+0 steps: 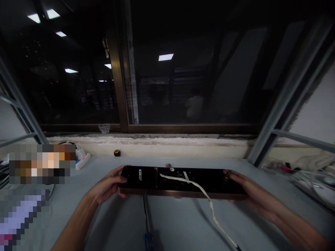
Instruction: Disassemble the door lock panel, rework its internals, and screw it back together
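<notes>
I hold a long black panel (180, 181) with a copper-coloured edge flat over the grey table (178, 223). My left hand (108, 186) grips its left end, thumb on top. My right hand (242, 190) grips its right end. A white flat cable (204, 195) runs from the panel's middle and trails down to the right onto the table. A small white label sits near the panel's left end.
A screwdriver with a blue handle (148, 226) lies on the table below the panel. A white power strip (82, 157) sits at the left, a small dark knob (117, 152) by the sill, a clear cup (104, 128) on the ledge. Cables and clutter (300, 170) lie at right.
</notes>
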Demonstrator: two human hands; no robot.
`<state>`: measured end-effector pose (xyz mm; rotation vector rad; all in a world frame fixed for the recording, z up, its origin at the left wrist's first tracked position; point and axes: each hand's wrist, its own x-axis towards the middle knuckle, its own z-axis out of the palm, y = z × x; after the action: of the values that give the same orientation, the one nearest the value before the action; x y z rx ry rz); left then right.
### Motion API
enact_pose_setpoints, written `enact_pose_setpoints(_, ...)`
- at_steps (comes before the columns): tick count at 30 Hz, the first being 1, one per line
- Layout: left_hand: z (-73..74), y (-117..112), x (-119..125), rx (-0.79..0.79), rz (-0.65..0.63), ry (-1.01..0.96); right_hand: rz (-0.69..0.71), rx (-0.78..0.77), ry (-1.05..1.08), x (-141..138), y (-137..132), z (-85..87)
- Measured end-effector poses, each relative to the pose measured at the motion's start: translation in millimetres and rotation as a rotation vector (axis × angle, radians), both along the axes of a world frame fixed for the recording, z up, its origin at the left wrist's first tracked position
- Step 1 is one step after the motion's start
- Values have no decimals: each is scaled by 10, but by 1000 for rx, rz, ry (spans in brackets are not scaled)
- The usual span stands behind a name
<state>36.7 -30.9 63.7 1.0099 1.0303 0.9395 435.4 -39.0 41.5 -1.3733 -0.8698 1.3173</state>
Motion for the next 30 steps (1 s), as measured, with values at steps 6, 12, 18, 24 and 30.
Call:
enact_pose_setpoints(6, -28, 42, 92, 37, 52, 35, -100, 33, 36, 2, 78, -84)
enact_pose_setpoints(12, -140, 159, 112, 133, 117, 43, -144, 237, -50, 44, 222, -198)
enact_pose_setpoints(18, -276, 295, 104, 249, 173, -11, -128, 426, -265, 70, 402, -407)
enact_pose_setpoints(24, -424, 416, 152, 342, 238, -19, -98, 480, -344, 99, 517, -560)
enact_pose_setpoints(30, -478, 567, 246, 426, 199, 22, -91, 498, -375, 131, 585, -584)
